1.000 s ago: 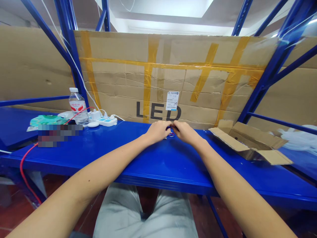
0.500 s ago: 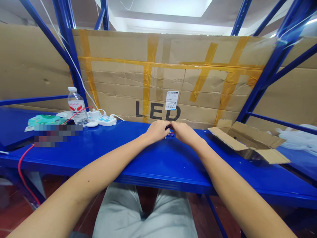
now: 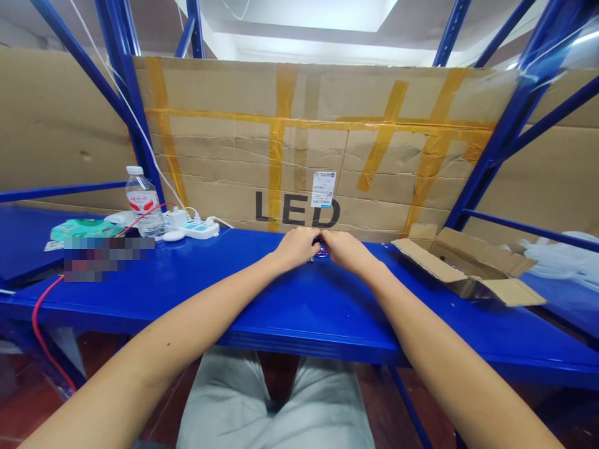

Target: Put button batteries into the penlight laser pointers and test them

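My left hand and my right hand meet near the far edge of the blue table. The fingers of both are curled, with the fingertips close together. Whatever they pinch between them is too small and too hidden to name. Just below the fingertips, small red and blue items show in the gap between my hands, partly covered by them.
An open cardboard box lies at the right. At the left are a water bottle, a power strip, a green packet and a red cable. A large cardboard sheet stands behind the table.
The view has shifted very slightly. Both hands hold the same pose at the same spot.
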Available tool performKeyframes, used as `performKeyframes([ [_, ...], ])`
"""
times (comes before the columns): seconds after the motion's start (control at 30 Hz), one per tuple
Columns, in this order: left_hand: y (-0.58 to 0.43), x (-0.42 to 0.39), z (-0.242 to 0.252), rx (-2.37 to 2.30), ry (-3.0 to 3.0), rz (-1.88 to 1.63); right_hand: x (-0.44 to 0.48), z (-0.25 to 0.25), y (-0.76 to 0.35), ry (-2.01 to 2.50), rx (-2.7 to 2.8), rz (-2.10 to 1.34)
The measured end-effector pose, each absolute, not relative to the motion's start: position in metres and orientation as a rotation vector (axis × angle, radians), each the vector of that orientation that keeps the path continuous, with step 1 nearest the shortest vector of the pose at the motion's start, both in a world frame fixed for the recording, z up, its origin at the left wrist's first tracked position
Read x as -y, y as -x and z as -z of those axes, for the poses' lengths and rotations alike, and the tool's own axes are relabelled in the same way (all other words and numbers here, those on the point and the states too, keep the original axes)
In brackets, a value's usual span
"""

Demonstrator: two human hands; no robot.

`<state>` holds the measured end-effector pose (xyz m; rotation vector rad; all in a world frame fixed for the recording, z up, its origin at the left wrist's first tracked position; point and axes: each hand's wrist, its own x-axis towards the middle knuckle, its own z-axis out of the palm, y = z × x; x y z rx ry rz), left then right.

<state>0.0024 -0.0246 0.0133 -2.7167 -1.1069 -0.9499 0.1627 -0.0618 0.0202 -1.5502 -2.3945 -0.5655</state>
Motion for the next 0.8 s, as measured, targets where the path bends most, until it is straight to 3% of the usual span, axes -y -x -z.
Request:
performKeyframes([
  [0.2, 0.001, 0.020, -0.011, 1.082, 2.783, 1.044, 0.062, -0.021, -0.164, 1.516, 2.368, 0.543],
  [0.43, 0.003, 0.001, -0.005, 1.152, 2.965, 1.502, 0.056, -0.022, -0.178, 1.484, 2.211, 0.339],
  [0.8, 0.011, -0.018, -0.007, 1.192, 3.148, 2.135, 0.037, -0.014, -0.191, 1.291, 1.636, -0.821],
])
